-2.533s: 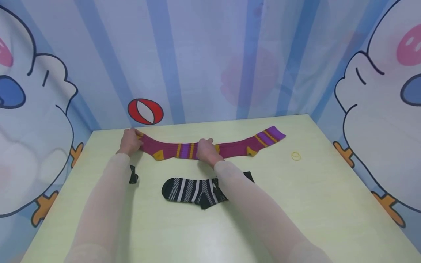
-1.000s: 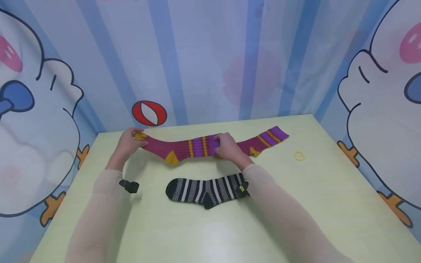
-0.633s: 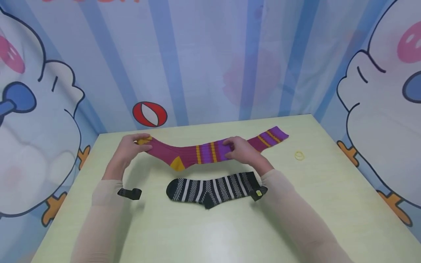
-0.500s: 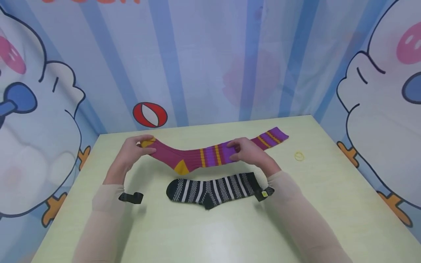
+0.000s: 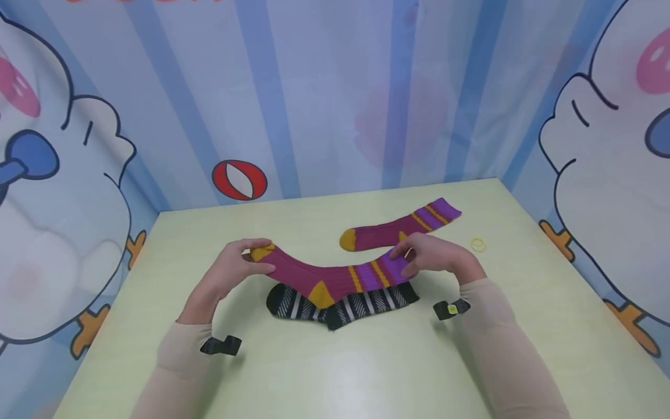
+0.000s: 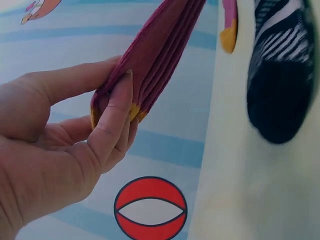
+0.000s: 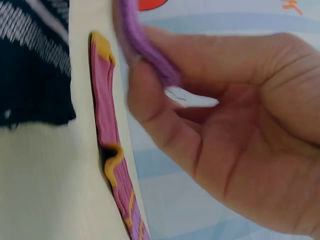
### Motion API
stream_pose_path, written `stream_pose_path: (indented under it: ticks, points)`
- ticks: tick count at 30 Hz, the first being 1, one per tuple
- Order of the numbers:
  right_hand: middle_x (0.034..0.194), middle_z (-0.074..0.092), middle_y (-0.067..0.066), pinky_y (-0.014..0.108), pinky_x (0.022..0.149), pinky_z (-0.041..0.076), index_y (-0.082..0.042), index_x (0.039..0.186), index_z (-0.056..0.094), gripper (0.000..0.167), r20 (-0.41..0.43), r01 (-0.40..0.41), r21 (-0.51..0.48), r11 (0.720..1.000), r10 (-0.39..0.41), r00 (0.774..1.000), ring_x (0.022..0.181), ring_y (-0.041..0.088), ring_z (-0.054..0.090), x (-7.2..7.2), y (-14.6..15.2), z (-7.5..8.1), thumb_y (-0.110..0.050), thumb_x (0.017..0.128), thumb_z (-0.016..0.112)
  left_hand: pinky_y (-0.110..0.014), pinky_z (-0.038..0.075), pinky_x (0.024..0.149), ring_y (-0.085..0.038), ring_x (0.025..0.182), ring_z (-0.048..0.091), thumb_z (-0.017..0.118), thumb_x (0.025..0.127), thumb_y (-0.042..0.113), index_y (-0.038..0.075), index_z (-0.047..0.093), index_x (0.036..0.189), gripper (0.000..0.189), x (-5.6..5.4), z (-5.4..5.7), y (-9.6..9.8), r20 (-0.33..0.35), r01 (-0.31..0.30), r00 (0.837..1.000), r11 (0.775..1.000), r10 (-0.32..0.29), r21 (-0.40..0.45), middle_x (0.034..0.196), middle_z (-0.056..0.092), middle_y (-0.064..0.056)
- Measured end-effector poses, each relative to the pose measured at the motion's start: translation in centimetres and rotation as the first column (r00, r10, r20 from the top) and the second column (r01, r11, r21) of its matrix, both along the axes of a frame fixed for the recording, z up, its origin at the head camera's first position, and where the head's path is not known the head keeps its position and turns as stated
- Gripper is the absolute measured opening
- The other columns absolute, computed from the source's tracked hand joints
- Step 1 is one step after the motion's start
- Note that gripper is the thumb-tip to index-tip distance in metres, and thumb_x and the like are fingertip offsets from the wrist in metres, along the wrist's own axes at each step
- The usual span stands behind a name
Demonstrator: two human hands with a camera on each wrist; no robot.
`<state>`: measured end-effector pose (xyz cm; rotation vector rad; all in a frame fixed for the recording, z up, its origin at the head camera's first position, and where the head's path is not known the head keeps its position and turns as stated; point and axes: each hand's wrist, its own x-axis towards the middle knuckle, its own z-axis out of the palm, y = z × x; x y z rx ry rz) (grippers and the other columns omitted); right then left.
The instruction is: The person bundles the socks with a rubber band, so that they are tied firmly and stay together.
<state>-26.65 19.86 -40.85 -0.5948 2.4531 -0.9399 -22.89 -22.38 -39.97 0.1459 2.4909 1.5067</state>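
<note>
A maroon sock (image 5: 303, 277) with yellow toe and heel and a purple striped cuff is stretched between both hands, raised above the table. My left hand (image 5: 234, 270) pinches its toe end; in the left wrist view the thumb and fingers press the knit (image 6: 150, 65) together. At the other end my right hand (image 5: 437, 256) pinches the purple cuff (image 7: 145, 50) between thumb and fingers. Below it a black-and-white patterned sock (image 5: 366, 308) lies on the table, partly hidden by the held one. A matching maroon sock (image 5: 374, 234) lies flat farther back.
Two thin yellow rings (image 5: 478, 244) rest on the pale table (image 5: 324, 372) at the right. A striped blue fabric backdrop (image 5: 335, 99) rises along the back edge, with cartoon-printed panels on both sides. Each wrist carries a small black camera.
Both hands have lifted the left maroon sock and brought it nearer and to the right, over the black-and-white sock. The other maroon sock stays put, now uncovered at its toe.
</note>
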Motion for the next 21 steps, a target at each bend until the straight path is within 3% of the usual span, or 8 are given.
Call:
stream_pose_path:
  ticks: [7, 15, 21]
  points:
    - [0.109, 0.068, 0.003, 0.037, 0.085, 0.053, -0.001, 0.122, 0.069, 0.040, 0.007, -0.111, 0.079, 0.991, 0.111, 0.994, 0.100, 0.023, 0.061, 0.3, 0.5, 0.1, -0.002, 0.084, 0.077, -0.038, 0.053, 0.090, -0.032, 0.108, 0.060, 0.076, 0.088, 0.009, 0.001, 0.050, 0.143, 0.062, 0.8, -1.4, 1.1, 0.027, 0.074, 0.997, 0.997, -0.073, -0.034, 0.132, 0.054, -0.020]
    - [0.106, 0.068, 0.003, 0.036, 0.084, 0.053, 0.000, 0.119, 0.070, 0.038, 0.007, -0.130, 0.119, 0.984, 0.130, 0.991, 0.097, 0.021, 0.061, 0.2, 1.0, 0.1, -0.003, 0.083, 0.079, -0.036, 0.052, 0.088, -0.031, 0.107, 0.057, 0.079, 0.086, 0.011, -0.002, 0.050, 0.141, 0.064, 0.9, -3.0, 1.6, 0.047, 0.081, 0.996, 0.995, -0.078, -0.054, 0.129, 0.055, -0.019]
    - [0.103, 0.066, 0.003, 0.036, 0.083, 0.052, -0.003, 0.114, 0.069, 0.034, 0.002, -0.122, 0.118, 0.985, 0.123, 0.992, 0.095, 0.021, 0.059, 0.2, 1.0, -0.3, -0.003, 0.082, 0.080, -0.042, 0.049, 0.096, -0.031, 0.112, 0.052, 0.080, 0.085, 0.010, 0.000, 0.049, 0.143, 0.067, 1.0, -3.6, 2.0, 0.040, 0.092, 0.995, 0.989, -0.087, -0.117, 0.132, 0.053, -0.017]
